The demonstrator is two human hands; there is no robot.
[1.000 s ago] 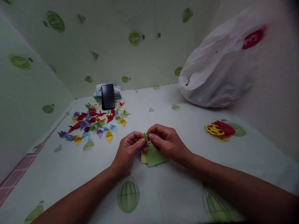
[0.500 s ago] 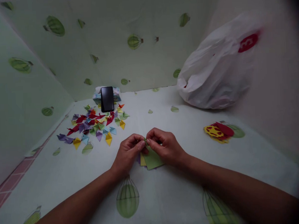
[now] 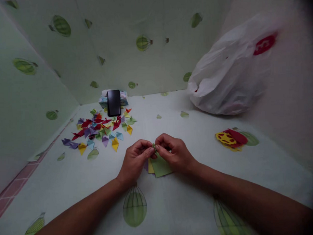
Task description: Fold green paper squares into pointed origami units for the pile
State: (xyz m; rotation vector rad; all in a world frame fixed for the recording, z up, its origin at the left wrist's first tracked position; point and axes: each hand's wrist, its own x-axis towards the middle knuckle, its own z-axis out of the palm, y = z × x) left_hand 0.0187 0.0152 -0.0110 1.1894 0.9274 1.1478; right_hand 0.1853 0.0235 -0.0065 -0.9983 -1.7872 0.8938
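Observation:
Between the fingertips of both hands is a small folded piece of green paper, mostly hidden by the fingers. My left hand pinches it from the left, thumb against index finger. From the other side my right hand pinches it the same way. Below the hands, on the white surface, lies a stack of paper squares with green on top and yellow and purple edges showing at its left. The right hand covers part of this stack.
Many small folded paper figures in mixed colours lie at the left. Behind them a black phone leans on a tissue box. A white plastic bag stands at the back right, with red and yellow cut-outs in front.
Both hands stay over the paper stack, still pinching the green piece, with the fingertips shifted only slightly. The whole view has moved a little.

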